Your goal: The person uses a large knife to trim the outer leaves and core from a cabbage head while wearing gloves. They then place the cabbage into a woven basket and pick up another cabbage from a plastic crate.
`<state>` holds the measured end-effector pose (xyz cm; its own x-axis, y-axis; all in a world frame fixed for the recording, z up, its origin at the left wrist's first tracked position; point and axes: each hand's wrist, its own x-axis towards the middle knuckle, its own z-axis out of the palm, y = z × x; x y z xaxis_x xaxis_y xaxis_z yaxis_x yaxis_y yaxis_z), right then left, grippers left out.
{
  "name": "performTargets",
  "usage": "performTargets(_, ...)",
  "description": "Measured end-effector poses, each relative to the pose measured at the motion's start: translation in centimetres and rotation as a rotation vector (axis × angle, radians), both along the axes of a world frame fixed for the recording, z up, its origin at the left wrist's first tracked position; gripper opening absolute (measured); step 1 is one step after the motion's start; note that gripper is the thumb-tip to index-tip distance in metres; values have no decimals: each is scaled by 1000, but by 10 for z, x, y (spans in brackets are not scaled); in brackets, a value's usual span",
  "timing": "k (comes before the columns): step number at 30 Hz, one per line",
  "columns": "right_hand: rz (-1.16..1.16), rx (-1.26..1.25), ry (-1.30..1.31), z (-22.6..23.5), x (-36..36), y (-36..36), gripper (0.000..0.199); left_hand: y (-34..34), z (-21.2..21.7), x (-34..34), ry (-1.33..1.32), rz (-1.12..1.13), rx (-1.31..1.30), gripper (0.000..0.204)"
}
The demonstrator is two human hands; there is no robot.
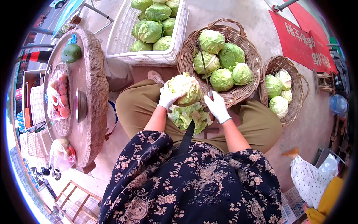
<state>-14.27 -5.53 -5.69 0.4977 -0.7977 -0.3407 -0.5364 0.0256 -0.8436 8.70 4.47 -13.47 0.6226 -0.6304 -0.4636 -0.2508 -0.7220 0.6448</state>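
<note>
My left hand [170, 96], in a white glove, grips a trimmed pale cabbage [185, 88] from its left side, above my lap. In my gloved right hand [218, 107] is the handle of a long, thin knife [204, 66]. Its blade points up and away from me, over the large wicker basket [249, 80]. Several cabbages [231, 55] lie in that basket, just beyond my hands. Between my legs, under the held cabbage, there is a heap of loose cabbage leaves [191, 118].
A white plastic crate [149, 56] of cabbages stands far left of the basket. A smaller wicker basket [294, 112] with several cabbages is at right. At left, a stone table [97, 97] bears a metal bowl [81, 106], bagged fruit and a green gourd [71, 53]. Another person's dotted sleeve [309, 179] shows lower right.
</note>
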Motion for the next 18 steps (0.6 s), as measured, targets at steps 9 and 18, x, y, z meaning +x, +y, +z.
performTargets(9, 219, -255, 479, 38, -32, 14, 25, -20, -5, -5, 92, -20, -402, 82)
performTargets(18, 319, -282, 622, 45, -35, 32, 24, -23, -13, -4, 40, 33, -387, 92)
